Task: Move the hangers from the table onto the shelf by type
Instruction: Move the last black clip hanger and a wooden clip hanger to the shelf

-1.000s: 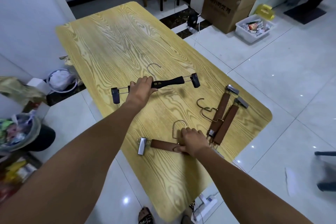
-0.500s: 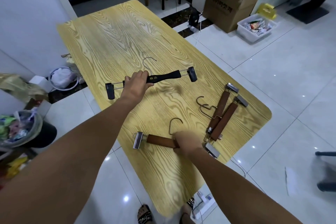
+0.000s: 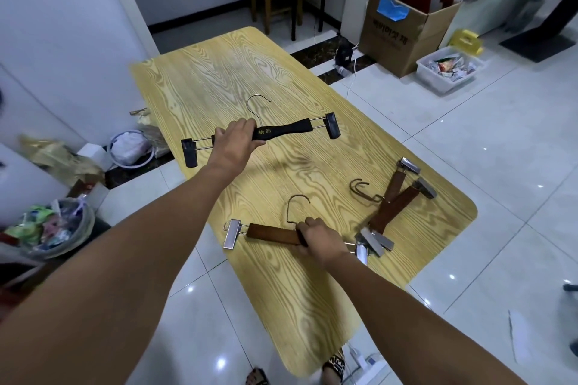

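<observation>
Right now the left hand (image 3: 237, 142) has its fingers curled round the bar of a black clip hanger (image 3: 283, 131), just left of the wire hook. The hanger stretches across the middle of the wood-grain table (image 3: 219, 72), with a black clip at each end. Its shadow falls apart from it on the wood, so it seems to be held clear of the tabletop.

The right hand (image 3: 322, 241) closes round the bar of a brown wooden clip hanger (image 3: 272, 233) just right of its hook, near the table's near edge. Whether this hanger rests on the wood or is raised off it, I cannot tell. Its left metal clip juts towards the table's left edge.

Two more brown clip hangers (image 3: 394, 200) lie crossed on the right side of the table, hooks pointing left. Their lower clips sit just beside the right hand, blurred.

A cardboard box (image 3: 403, 37) and a white plastic bin (image 3: 438, 78) stand on the tiled floor beyond the table.
</observation>
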Demonstrator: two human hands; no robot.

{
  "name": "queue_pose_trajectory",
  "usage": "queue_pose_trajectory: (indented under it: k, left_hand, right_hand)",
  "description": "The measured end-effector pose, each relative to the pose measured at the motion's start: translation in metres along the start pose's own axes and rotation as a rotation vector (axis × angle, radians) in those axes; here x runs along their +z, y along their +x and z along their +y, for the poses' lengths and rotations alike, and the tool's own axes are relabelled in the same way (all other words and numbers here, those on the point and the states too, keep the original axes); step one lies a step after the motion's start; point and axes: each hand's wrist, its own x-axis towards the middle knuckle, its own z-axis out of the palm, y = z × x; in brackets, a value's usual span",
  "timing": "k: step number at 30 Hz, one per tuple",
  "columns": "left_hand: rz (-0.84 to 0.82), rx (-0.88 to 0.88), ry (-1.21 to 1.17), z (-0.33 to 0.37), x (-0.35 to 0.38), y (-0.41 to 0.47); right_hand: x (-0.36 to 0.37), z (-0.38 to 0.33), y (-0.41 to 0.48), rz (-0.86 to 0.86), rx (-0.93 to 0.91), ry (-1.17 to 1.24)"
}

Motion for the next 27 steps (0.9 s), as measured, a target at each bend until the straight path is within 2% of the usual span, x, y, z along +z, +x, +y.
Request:
queue_pose_trajectory:
  k: [5, 16, 21, 27]
  left_hand:
    - [0.04, -0.003, 0.005, -0.008, -0.019, -0.005]
    - [0.148, -0.04, 0.085, -0.047, -0.087, -0.034]
    - [0.172, -0.106, 0.148, -0.083, -0.13, -0.061]
    - [0.197, -0.259, 0.223, -0.13, -0.187, -0.102]
  right_hand:
    - [-0.018, -0.01, 0.0, 0.045, -0.05, -0.174]
    - [-0.067, -0.056, -0.003, 0.151, -0.186, -0.304]
    - [-0.095, -0.092, 0.002, 0.252, -0.252, -0.28]
    - [-0.129, -0.148, 0.016, 0.294, -0.436, -0.304]
